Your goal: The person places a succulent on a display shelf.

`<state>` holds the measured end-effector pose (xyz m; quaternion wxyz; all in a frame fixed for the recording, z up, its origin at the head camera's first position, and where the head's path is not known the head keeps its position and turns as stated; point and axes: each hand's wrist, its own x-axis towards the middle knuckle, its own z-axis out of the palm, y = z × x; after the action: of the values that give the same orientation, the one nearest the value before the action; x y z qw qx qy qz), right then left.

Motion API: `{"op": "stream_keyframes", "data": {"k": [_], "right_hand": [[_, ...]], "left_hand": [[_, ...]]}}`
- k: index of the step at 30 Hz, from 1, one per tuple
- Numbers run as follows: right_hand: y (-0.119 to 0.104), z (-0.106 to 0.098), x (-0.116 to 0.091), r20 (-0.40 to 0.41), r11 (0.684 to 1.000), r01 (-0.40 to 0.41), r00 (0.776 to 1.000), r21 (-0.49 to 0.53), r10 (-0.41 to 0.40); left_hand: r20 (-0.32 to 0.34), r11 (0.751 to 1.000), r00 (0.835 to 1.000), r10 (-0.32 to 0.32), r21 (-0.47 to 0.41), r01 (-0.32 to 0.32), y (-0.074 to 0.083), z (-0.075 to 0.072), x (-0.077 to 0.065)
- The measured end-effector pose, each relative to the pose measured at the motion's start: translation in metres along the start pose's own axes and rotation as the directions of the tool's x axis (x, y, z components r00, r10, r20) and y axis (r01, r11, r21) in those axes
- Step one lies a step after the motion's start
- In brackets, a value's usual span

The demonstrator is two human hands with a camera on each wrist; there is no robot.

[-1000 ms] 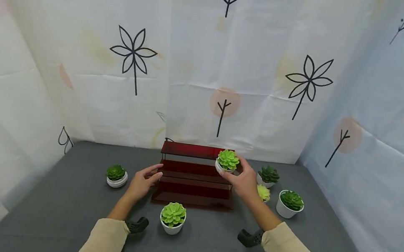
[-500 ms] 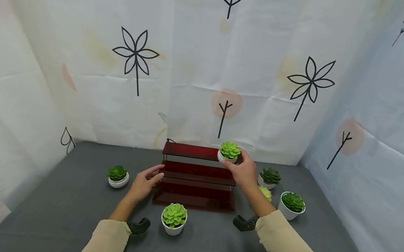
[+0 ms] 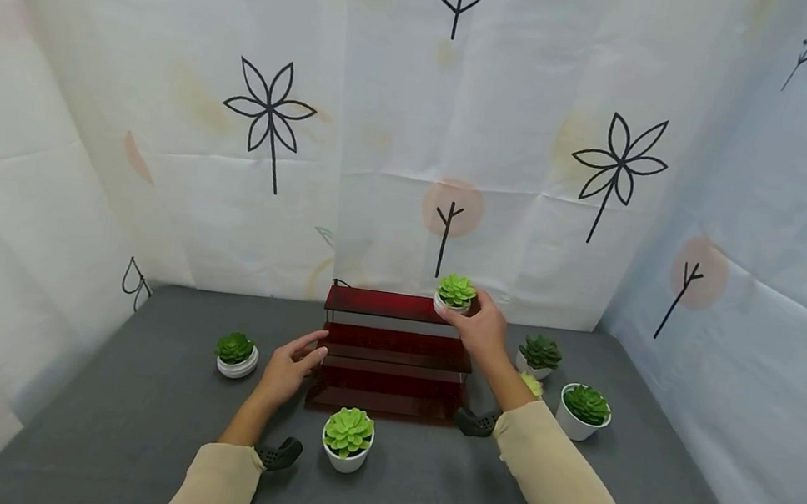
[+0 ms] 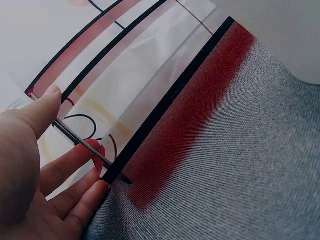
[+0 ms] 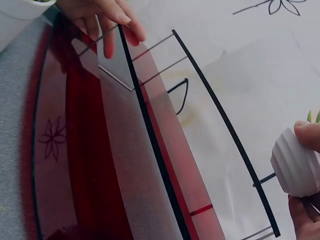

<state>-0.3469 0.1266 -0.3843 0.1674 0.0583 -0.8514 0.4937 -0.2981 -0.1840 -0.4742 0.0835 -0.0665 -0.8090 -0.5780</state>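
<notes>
My right hand (image 3: 483, 326) pinches a small white ribbed pot (image 5: 295, 165) with a light green succulent (image 3: 456, 290), thumb on one side and fingers on the other. It is at the right end of the top tier of a dark red, see-through three-tier shelf (image 3: 392, 346); whether the pot touches the tier I cannot tell. My left hand (image 3: 286, 370) holds the shelf's left side, thumb and fingers about the metal side rod (image 4: 82, 142) and the tier edges. Another light green succulent in a white pot (image 3: 347, 440) stands in front of the shelf.
On the grey table (image 3: 147, 431), a dark green potted succulent (image 3: 235, 355) stands to the left. To the right are a dark succulent (image 3: 539, 355), a pale yellow one (image 3: 531, 384) partly behind my arm, and a green one (image 3: 584, 410). Printed fabric (image 3: 382, 115) hangs behind.
My right hand has raised the potted succulent from about the middle tier to the level of the top tier and away from me. The left hand stays at the shelf's side.
</notes>
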Motion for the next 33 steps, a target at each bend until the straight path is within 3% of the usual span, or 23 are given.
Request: {"op": "stream_keyframes", "data": {"k": [3, 12, 23, 33], "right_hand": [[0.001, 0.002, 0.004, 0.0, 1.0, -0.018, 1.0, -0.015, 0.018], [0.004, 0.007, 0.01, -0.007, 0.997, -0.068, 0.998, -0.045, 0.068], [0.005, 0.007, 0.014, -0.019, 0.995, -0.079, 0.997, -0.067, 0.078], [0.002, 0.007, 0.014, 0.013, 0.996, -0.063, 0.998, -0.06, 0.064]], "left_hand": [[-0.008, 1.0, 1.0, 0.001, 0.011, -0.001, -0.009, 0.001, 0.003], [0.008, 1.0, 1.0, -0.004, 0.004, 0.004, -0.008, 0.0, 0.002], [0.035, 0.999, 0.999, 0.007, -0.035, -0.006, 0.02, -0.002, -0.008], [0.018, 1.0, 1.0, 0.019, -0.024, -0.019, 0.022, -0.002, -0.011]]}}
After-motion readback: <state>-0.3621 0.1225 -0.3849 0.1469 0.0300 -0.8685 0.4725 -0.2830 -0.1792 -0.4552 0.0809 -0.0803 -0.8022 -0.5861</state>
